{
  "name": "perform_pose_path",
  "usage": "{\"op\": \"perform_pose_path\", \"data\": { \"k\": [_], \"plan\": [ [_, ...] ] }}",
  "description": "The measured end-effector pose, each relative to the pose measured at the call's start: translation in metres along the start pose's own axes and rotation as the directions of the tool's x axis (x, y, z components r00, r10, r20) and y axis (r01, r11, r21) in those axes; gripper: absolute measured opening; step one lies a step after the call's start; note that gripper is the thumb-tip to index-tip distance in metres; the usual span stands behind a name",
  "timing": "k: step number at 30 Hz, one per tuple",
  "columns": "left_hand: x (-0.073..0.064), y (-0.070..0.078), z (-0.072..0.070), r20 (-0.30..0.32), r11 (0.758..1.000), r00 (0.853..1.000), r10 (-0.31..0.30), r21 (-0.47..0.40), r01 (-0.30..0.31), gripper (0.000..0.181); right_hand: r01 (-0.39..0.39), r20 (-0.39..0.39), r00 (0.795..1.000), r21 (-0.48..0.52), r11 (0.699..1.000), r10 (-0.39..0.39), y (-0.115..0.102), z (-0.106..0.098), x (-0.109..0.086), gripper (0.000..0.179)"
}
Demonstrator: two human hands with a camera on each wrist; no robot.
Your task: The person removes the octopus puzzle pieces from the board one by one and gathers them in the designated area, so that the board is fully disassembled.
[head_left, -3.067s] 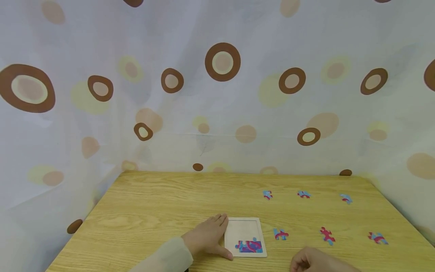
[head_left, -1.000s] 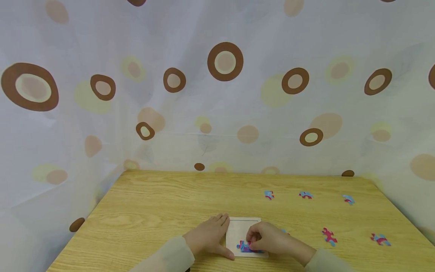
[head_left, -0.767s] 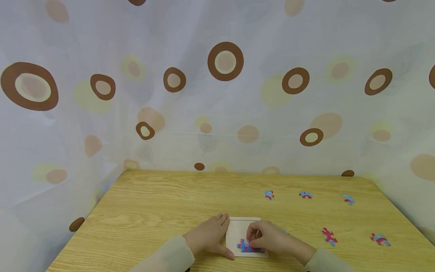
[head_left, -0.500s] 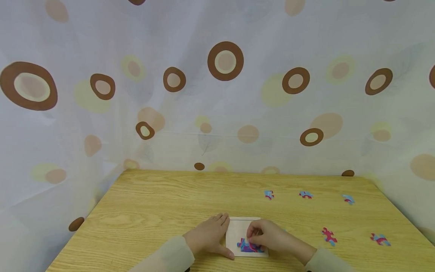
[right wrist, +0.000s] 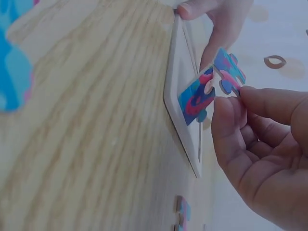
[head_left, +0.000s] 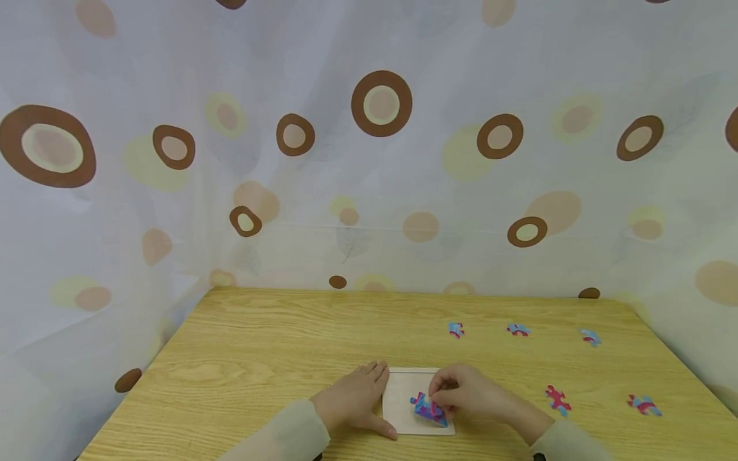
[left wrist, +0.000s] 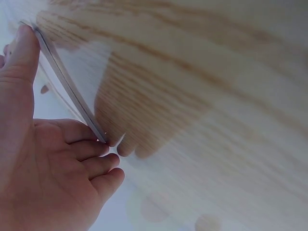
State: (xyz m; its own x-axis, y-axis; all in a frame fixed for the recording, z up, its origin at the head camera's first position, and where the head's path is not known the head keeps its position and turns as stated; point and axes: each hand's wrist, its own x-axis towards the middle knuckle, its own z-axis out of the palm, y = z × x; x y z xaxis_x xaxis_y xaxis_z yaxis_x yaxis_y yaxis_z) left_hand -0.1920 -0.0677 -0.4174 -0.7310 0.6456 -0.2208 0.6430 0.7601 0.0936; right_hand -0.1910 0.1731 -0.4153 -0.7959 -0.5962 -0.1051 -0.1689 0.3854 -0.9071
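Observation:
My left hand point(head_left: 353, 398) lies along the left side of a shallow white square puzzle tray point(head_left: 398, 390). In the left wrist view its extended fingers and thumb touch the tray's edge point(left wrist: 72, 89). Over the tray's lower right, my right hand point(head_left: 473, 396) pinches a blue and pink jigsaw piece point(right wrist: 230, 72) between thumb and index finger. A second purple-blue jigsaw piece point(right wrist: 196, 98) adjoins it at an angle, tilted above the tray floor. Whether their knobs are fully interlocked, I cannot tell.
Loose jigsaw pieces lie on the wooden table point(head_left: 277, 358): a mostly red one point(head_left: 557, 399), one at far right point(head_left: 644, 404), and a back row with a blue and red piece point(head_left: 456, 330). A patterned curtain point(head_left: 323, 186) surrounds the table's back and sides.
The right hand has come from the table's front edge to the tray. The pair of pieces, flat in the lower right corner before, is now lifted and tilted. My left hand stays put.

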Motion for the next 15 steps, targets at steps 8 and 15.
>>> {"op": "perform_pose_path", "data": {
  "k": [8, 15],
  "plan": [
    [-0.0008, -0.0001, 0.0019, 0.001, 1.0, 1.0, -0.006, 0.001, 0.006, 0.103, -0.002, 0.032, 1.0, 0.034, 0.999, 0.001, 0.0057, 0.0041, 0.0009, 0.008],
    [-0.0007, 0.0024, 0.0012, -0.011, 1.0, 1.0, 0.003, 0.01, -0.003, 0.102, -0.036, 0.014, 0.999, 0.016, 0.999, 0.036, 0.0046, 0.0075, 0.0034, 0.009]
  ]
}}
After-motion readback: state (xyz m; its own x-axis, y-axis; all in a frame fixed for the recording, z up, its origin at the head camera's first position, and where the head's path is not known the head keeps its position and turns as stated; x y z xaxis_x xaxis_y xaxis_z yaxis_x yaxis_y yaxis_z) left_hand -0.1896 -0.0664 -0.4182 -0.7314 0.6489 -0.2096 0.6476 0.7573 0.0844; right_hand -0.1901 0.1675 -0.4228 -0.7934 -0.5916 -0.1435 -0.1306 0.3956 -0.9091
